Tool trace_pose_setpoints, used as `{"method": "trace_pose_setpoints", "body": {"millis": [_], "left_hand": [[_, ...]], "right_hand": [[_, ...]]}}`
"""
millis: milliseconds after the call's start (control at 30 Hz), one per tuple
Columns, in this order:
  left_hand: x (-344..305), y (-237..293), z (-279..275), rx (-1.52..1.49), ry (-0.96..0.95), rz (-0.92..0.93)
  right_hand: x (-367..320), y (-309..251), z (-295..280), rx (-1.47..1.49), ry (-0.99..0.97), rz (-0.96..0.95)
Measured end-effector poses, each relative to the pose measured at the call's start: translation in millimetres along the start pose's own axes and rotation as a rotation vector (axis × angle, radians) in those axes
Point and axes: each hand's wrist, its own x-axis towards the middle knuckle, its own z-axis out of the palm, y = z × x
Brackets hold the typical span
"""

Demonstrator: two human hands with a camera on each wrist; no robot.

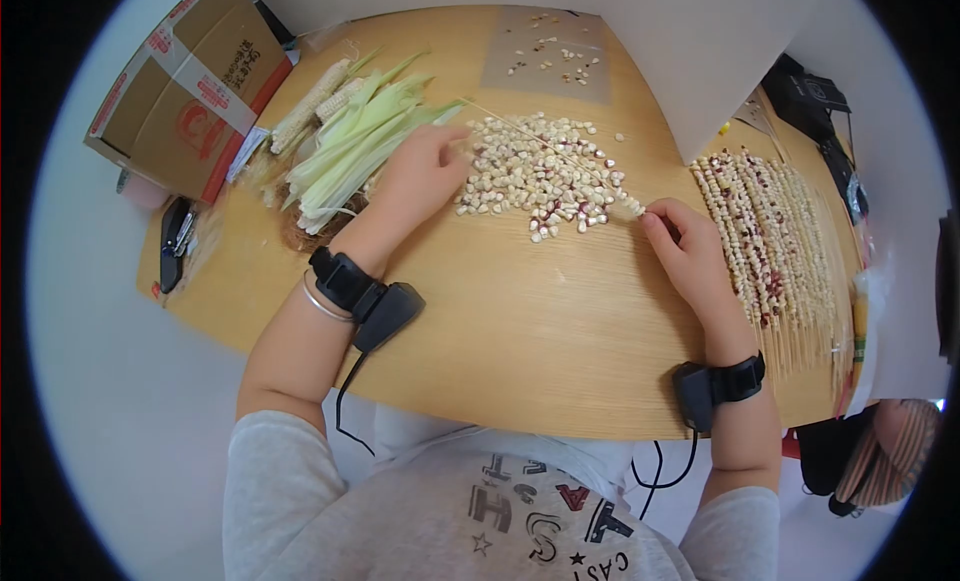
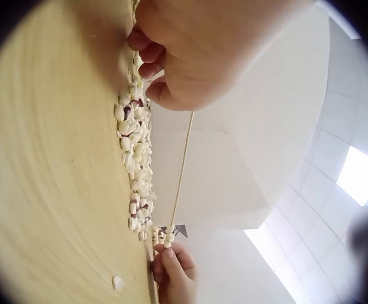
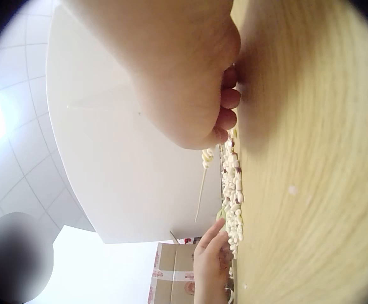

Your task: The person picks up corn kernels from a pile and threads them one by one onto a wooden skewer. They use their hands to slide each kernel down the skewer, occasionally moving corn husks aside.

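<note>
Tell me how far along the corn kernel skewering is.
Done: a row of filled skewers lies on the right. In hand: the right hand pinches a skewer bearing only a few kernels, the left hand at the loose kernel pile. Left: most of that skewer is bare and the pile is large.

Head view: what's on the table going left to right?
Cardboard box → corn husks → left hand → loose kernel pile → right hand, pinching a skewer → row of filled skewers.
</note>
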Motion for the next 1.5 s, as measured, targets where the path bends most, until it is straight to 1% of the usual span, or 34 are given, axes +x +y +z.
{"method": "trace_pose_setpoints", "body": {"millis": [67,200,267,400,467,500,567,700,833,1000,1233,1500], "left_hand": [[-0.4,12.5,-3.6,0.049,-0.094,-0.054],[-0.4,16.7,-2.0,0.096,-0.127,0.001],[0.7,14.8,-1.7,0.030,-0.180,-0.007],[2.7,0.3,4.9,-0.060,-0.115,-0.006],[6.2,-7.4,8.5,-0.411,0.026,-0.133],[5.4,-12.1,8.8,-0.411,0.028,-0.137],[5.8,0.4,-2.7,-0.808,0.003,-0.421],[10.4,-6.9,-7.2,-0.958,0.005,-0.506],[11.1,-7.0,-13.1,-1.025,-0.022,-0.529],[12.7,-9.6,-14.0,-1.098,-0.040,-0.548],[13.1,-6.7,-16.0,-1.087,-0.052,-0.560],[12.5,-9.6,-14.3,-1.118,-0.061,-0.519]], "right_hand": [[0.0,-1.2,-0.2,0.003,-0.007,0.000],[0.2,-0.9,0.0,0.002,-0.009,-0.003],[0.3,-0.1,0.1,0.000,-0.007,-0.012],[0.8,3.6,1.2,-0.012,0.002,-0.020],[0.4,2.0,0.9,-0.014,0.002,-0.021],[0.3,1.3,0.9,-0.016,0.005,-0.020],[0.2,1.2,1.4,-0.025,0.000,-0.021],[0.5,1.8,1.2,-0.029,-0.016,-0.032],[0.5,-0.1,1.6,-0.033,-0.023,-0.054],[0.0,-2.6,0.9,-0.045,-0.054,-0.032],[-0.1,-2.6,1.3,-0.050,-0.068,-0.024],[-0.5,-2.4,0.9,-0.068,-0.066,-0.022]]}}
